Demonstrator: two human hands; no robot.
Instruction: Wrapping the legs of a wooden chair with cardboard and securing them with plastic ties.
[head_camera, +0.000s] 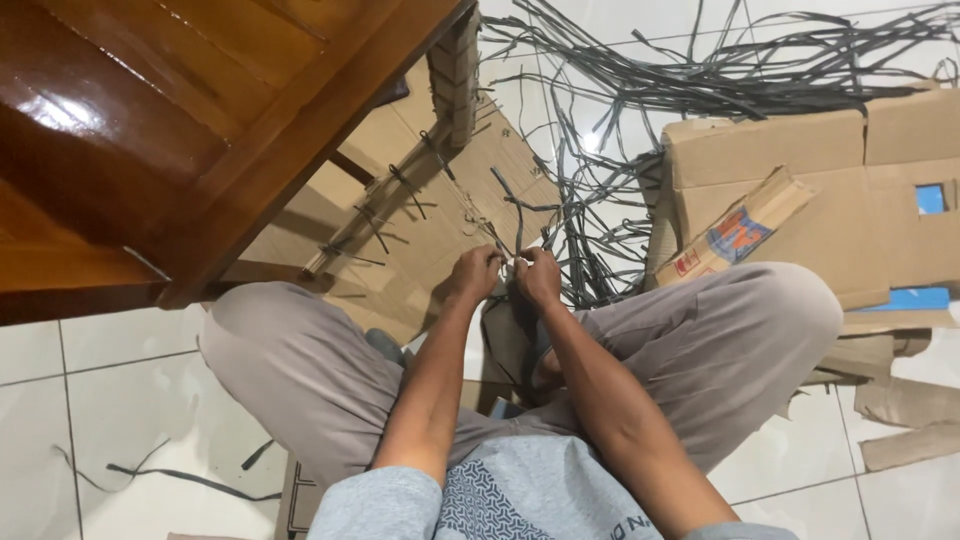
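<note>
I sit cross-legged on the tiled floor. My left hand (476, 272) and my right hand (538, 275) are close together in front of me, both pinching a thin dark grey plastic strap (516, 225) that rises from between them. The strap passes through a flat brown cardboard panel (420, 240) lying before my knees. Several short strap ties (395, 185) run in a row along that panel's folded edge. What lies under my fingers is hidden.
A polished wooden furniture piece (170, 110) overhangs the upper left. A tangled heap of grey straps (700, 80) spreads across the white tiles at the top. Flattened cardboard boxes (800, 190) lie to the right, torn scraps (905, 420) beside my right knee.
</note>
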